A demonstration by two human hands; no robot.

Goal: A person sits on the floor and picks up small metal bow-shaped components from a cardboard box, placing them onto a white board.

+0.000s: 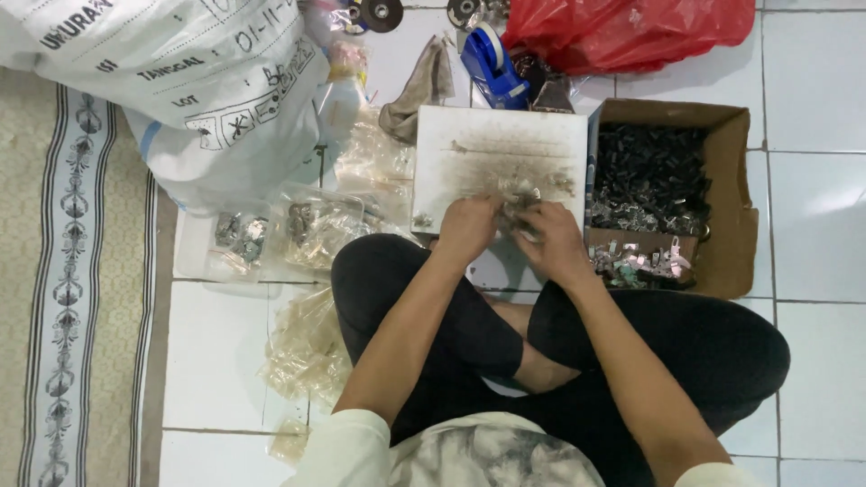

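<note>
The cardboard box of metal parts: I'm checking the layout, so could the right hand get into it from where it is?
Probably yes. The cardboard box lies open-topped just beside the right hand, with nothing between them; its near compartment of pale metal pieces sits closest.

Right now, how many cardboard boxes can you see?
1. The brown cardboard box sits on the floor right of the white board, filled with small metal pieces. Others may be hidden.

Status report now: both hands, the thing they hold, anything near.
Left hand and right hand together, pinching a small clear bag of metal parts. Over white board. Cardboard box of metal pieces close right.
</note>
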